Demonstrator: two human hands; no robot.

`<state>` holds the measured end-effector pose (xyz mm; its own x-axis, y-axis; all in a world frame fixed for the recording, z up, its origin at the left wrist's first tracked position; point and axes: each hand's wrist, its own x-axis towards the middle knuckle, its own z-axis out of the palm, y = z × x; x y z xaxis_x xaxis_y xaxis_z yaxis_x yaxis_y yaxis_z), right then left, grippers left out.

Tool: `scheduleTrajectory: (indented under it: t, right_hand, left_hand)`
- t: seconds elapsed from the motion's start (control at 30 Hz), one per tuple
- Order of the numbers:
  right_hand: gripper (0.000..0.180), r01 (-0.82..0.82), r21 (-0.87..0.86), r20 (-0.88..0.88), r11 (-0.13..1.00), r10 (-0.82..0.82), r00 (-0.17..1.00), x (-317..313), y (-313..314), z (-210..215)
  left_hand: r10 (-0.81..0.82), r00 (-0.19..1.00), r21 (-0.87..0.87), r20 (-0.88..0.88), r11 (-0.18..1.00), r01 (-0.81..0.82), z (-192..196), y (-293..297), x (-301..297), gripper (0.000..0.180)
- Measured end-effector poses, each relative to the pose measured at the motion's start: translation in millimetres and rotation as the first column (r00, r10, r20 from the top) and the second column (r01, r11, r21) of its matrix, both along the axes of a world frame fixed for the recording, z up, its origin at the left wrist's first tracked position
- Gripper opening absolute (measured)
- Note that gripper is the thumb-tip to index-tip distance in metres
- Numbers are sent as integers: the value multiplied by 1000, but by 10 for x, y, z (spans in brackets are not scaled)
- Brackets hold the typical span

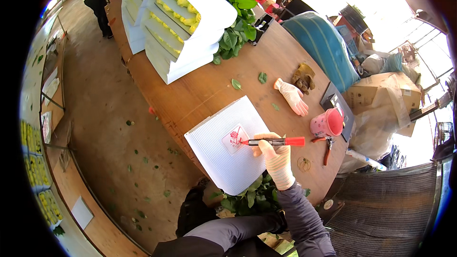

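Note:
My right hand [276, 159], in a pale striped work glove, grips a red-and-black marker pen [281, 142] between thumb and fingers. The pen's tip is at a white square label [233, 139] with a red rose print. That label is on a white corrugated paper wrap [214, 162], which lies slanted on the wooden table's near edge. Green leaves [252, 197] stick out from the wrap's near end, toward my body. My left hand does not show; a dark grey sleeve [228, 231] runs across below the leaves.
Wrapped bunches of yellow roses [173, 24] are stacked at the table's far end. Right of the wrap are a loose glove [291, 96], a brown glove [303, 78], a pink cup [326, 123], red-handled pruners [328, 151] and a wire coil [303, 163]. A person [96, 0] stands far left.

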<state>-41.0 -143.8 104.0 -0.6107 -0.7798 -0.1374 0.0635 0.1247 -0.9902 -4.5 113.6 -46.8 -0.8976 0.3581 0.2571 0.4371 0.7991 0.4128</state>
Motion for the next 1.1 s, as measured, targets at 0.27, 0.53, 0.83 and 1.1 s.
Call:
scheduleTrajectory:
  t: [0.27, 0.53, 0.83, 1.1]
  right_hand:
    - [26, 205, -31, -59, 978, -207, 977, -151, 407, 79]
    - [60, 331, 538, -831, 775, 421, 363, -1152, 2341, -985]
    - [59, -73, 249, -220, 966, 130, 967, -1498, 3172, -812]
    - [62, -47, -300, 446, 953, 184, 876, 302, 2299, -728]
  left_hand:
    - [43, 998, -75, 43, 996, -39, -138, -64, 29, 24]
    - [182, 982, -140, 45, 975, -174, -225, -114, -36, 25]
    - [63, 962, -76, -266, 993, -86, 1787, -1115, 306, 7]
    - [466, 786, 587, -406, 792, -166, 4597, -2617, 710, 35]
